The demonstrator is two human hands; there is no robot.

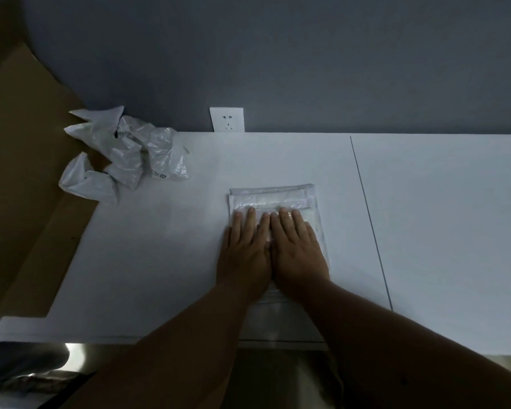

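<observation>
Both hands flat, fingers straight: left hand (244,249) and right hand (297,249) side by side, pressing the folded plastic bag (273,199) onto the table (440,231). I see crumpled bags (124,154) far left, nothing gripped.

Most of the folded bag (273,197) is hiding under left hand (245,255) and right hand (298,255); cardboard (27,172) is running off left edge.

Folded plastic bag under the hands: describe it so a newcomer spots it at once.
On the white table, look from the wall socket toward the near edge. The folded plastic bag lies flat there, a neat rectangle under the left hand and right hand. The crumpled bags at the table's left are loose and untouched.
</observation>
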